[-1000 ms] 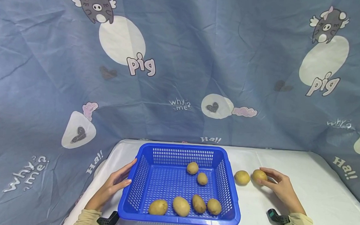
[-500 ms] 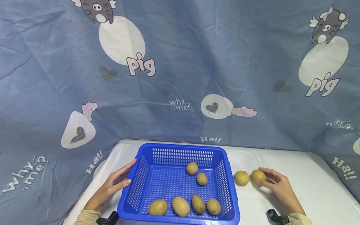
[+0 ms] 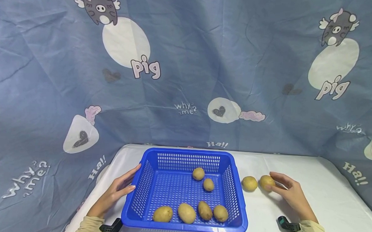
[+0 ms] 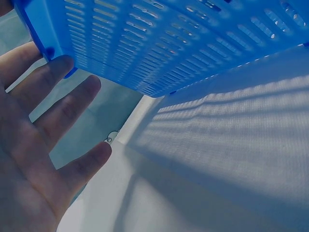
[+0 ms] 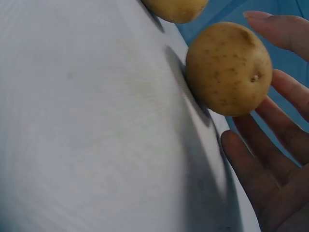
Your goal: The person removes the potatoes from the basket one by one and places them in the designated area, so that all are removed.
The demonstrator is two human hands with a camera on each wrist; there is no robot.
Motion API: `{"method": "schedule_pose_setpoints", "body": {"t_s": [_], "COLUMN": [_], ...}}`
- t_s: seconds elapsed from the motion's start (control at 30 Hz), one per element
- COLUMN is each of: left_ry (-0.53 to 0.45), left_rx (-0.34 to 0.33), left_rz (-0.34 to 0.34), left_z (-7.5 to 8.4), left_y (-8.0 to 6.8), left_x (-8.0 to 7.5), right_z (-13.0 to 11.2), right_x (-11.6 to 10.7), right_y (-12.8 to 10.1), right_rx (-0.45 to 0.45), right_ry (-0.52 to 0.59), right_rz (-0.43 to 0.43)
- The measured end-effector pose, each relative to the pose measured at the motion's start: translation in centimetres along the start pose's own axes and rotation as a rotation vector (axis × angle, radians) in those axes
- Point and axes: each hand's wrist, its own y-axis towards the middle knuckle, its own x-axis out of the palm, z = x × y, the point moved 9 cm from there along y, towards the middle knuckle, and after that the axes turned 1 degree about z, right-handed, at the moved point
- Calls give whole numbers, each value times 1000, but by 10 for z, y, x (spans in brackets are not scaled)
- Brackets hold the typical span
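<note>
Right hand (image 3: 290, 193) lies on the white desk (image 3: 326, 191), fingers spread in a loose arc round a small round potato (image 3: 267, 182). The right wrist view shows the fingertips (image 5: 277, 29) at its dull, speckled tan skin; the grip is apart, cupping but not clamped, and the potato sits on the cloth. A second potato (image 3: 250, 183), equally smooth and rounded, rests just beside it, between it and the basket.

Left hand (image 3: 120, 189) is flat and relaxed, fingers straight, tips against the left wall of the blue basket (image 3: 145, 187); grip apart, holding nothing. The left wrist view shows the basket as glossy moulded plastic, its wall pierced with rows of narrow slots.

Basket rectangular, slanted walls, thick rolled rim, standing mid-desk. Inside are six potatoes: two small round ones (image 3: 203, 179) toward the back, four larger oval ones (image 3: 191, 212) in a row along the near wall.

Desk cover is white cloth with a fine weave. Behind hangs a creased blue-grey sheet (image 3: 188, 60) printed with cartoon pigs and lettering.
</note>
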Motion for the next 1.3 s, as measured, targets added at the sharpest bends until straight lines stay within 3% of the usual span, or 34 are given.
{"method": "schedule_pose_setpoints", "body": {"t_s": [0.17,0.37,0.63,0.83,1.07,1.3], "left_ry": [5,1,1,1,2,-1], "left_rx": [27,37,22,11,4,-15], "left_rz": [-1,-7,-7,-3,-6,-3], "left_z": [1,4,1,1,1,2], "left_y": [0,0,1,1,1,1], "left_x": [0,2,1,1,1,2], "right_z": [-7,-28,-64,-100,-139,-172], "right_x": [-9,-18,-15,-3,26,59], "right_y": [-1,-2,-1,2,1,0], "right_rx": [-17,-155,-227,-322,-452,-521], "right_ry": [20,59,27,57,107,63], "right_rz": [49,116,93,12,-158,-323]}}
